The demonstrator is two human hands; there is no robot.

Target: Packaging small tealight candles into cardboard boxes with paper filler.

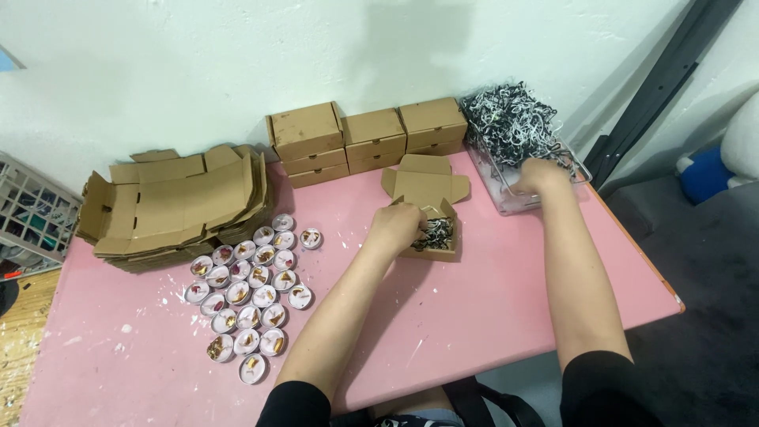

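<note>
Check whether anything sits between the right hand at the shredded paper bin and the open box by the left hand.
Nothing visible does. Only bare pink table lies between the right hand at the shredded paper and the open box, which the left hand touches.

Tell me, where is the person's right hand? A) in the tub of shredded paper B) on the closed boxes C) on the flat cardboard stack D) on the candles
A: the right hand reaches into the clear tub holding black-and-white shredded paper.
</note>
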